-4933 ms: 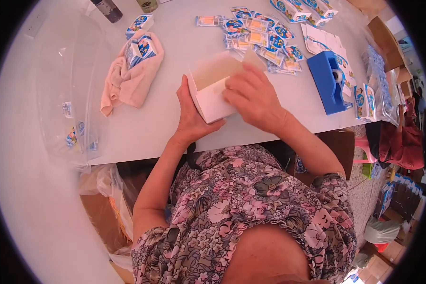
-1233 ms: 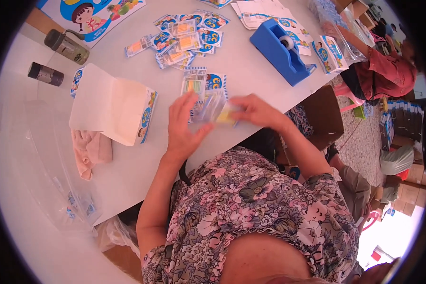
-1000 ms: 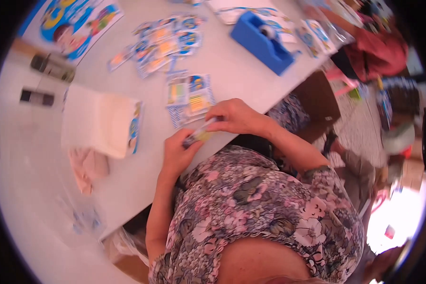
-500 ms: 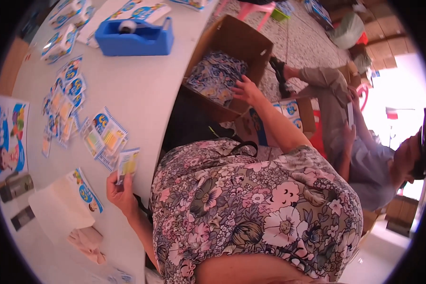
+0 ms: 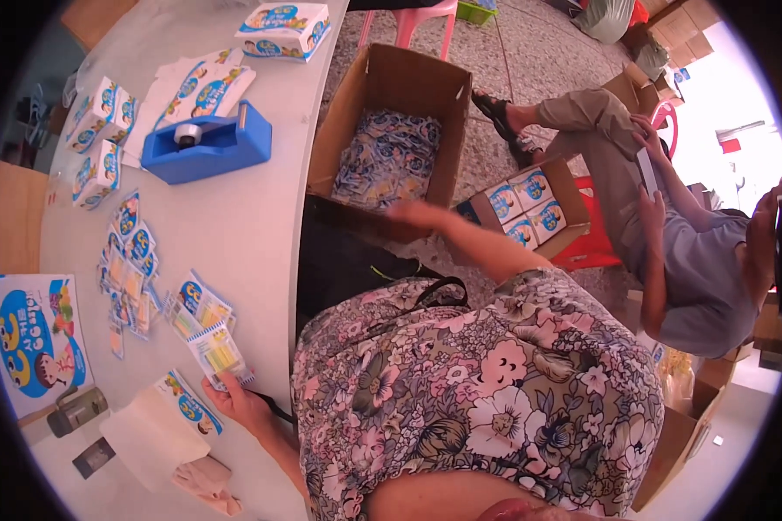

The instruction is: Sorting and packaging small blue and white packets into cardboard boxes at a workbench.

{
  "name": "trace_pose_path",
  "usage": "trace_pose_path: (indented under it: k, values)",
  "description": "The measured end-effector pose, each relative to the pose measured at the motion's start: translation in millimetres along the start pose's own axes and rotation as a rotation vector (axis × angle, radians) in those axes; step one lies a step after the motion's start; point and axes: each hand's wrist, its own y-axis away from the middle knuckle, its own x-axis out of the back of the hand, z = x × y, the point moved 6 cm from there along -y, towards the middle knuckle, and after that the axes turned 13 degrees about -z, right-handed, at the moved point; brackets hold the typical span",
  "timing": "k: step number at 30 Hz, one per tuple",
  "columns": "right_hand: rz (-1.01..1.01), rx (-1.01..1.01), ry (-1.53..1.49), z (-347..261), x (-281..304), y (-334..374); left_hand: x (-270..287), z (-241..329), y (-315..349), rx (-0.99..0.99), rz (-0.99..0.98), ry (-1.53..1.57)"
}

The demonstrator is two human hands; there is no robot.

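Brown cardboard box (image 5: pixel 419 87) holds blue-white plastic packets (image 5: pixel 389 152), just beyond the nearer right hand (image 5: pixel 417 214); how open its blurred fingers are, I cannot tell. The left hand (image 5: pixel 233 399) pinches a flat clear-yellow packet (image 5: pixel 218 351), long axis pointing away from the fingertips.

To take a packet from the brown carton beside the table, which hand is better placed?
Probably the right hand: though blurred, it appears at the edge of the brown carton, while the left hand holds a packet over the table.
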Motion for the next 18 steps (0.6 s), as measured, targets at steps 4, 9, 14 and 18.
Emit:
trace_pose_path:
  k: [4,9,14,18]
  values:
    - [0.177,-0.261,0.406,-101.4,-29.4,46.9,4.2,-4.1,4.9,0.046,-0.014,0.064]
    - [-0.264,-0.321,0.222,-90.0,-3.7,33.8,24.9,-12.2,0.3,0.013,0.012,0.204]
    - [0.037,-0.019,0.057,-136.8,69.9,36.8,66.1,-17.3,15.3,0.083,0.100,0.379]
    - [0.785,-0.200,0.392,-147.0,195.2,171.9,79.8,-32.0,-6.5,-0.030,0.011,0.481]
